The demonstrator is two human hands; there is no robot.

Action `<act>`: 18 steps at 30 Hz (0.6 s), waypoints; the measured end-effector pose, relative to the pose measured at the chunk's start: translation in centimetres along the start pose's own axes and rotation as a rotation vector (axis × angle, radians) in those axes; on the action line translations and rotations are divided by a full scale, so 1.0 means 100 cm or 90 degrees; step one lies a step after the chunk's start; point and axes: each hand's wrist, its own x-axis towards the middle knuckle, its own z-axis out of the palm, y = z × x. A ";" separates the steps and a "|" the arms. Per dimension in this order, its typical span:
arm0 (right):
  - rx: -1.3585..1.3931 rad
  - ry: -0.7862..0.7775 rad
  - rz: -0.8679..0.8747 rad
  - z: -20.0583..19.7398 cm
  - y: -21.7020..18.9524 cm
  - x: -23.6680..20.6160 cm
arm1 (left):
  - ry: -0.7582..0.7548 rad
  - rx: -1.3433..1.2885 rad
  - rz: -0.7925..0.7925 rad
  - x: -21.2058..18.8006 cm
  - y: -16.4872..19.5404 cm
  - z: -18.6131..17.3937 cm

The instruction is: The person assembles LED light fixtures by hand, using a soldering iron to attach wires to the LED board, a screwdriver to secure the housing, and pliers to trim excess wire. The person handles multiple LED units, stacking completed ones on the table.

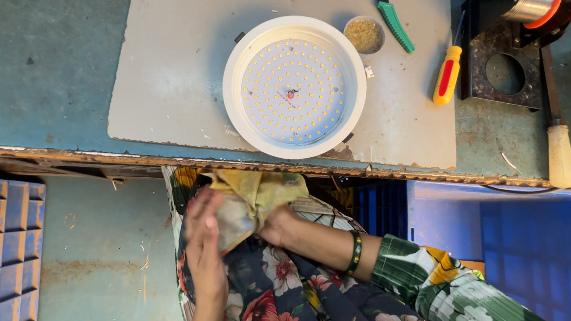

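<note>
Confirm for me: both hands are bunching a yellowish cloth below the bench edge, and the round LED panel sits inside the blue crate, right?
Not quite. The head view shows the round LED panel lying on the grey board on the bench, not inside the blue crate. Both hands, left and right, do bunch the yellowish cloth.

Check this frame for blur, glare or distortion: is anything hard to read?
Head view: even, soft light; round LED panel sharp without glare. Left hand slightly motion-blurred on the yellow cloth; right hand mostly hidden. Bench edge bows slightly, wide-lens distortion.

A small assembly workshop. On the worn bench [24,79], an LED lamp [295,87] lies; right of it, cutters [391,9], a screwdriver [447,74] and blue crates [539,243].
</note>
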 end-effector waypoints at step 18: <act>-0.251 -0.135 -0.075 -0.025 0.014 -0.006 | -0.122 0.049 -0.131 0.049 -0.038 -0.009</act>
